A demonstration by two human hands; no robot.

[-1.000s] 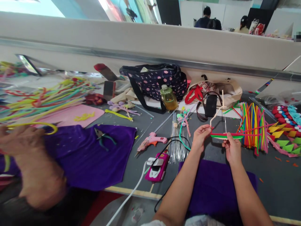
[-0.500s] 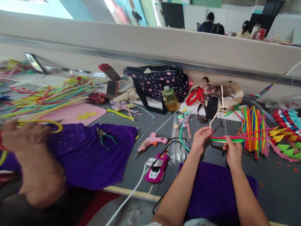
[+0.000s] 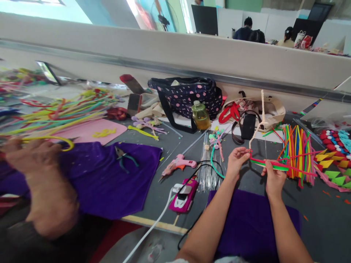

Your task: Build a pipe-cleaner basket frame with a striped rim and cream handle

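My left hand [image 3: 237, 163] is closed, pinching the left end of a small bundle of red and green pipe cleaners [image 3: 259, 162]. From that same grip a twisted cream pipe cleaner [image 3: 255, 136] slants up and rises above the table, its tip pointing upward. My right hand [image 3: 274, 178] pinches the bundle farther right, thumb on top. Loose red ends stick out to the right, over a pile of multicoloured pipe cleaners [image 3: 294, 149]. A thin pale line runs down from the cream piece toward my right hand; I cannot make out its lower end.
A purple cloth [image 3: 246, 219] lies under my forearms. To the left are a pink glue gun [image 3: 179, 163], a magenta power box [image 3: 183, 197], clear sticks [image 3: 205, 171] and pliers [image 3: 124, 159]. A co-worker's hand [image 3: 35, 160] holds a yellow strip. Behind stand a bottle [image 3: 201, 116] and a dotted bag [image 3: 189, 96].
Both hands keep their grip. The bundle now tilts down to the right, and its red ends have spread apart. The whole view has shifted slightly.
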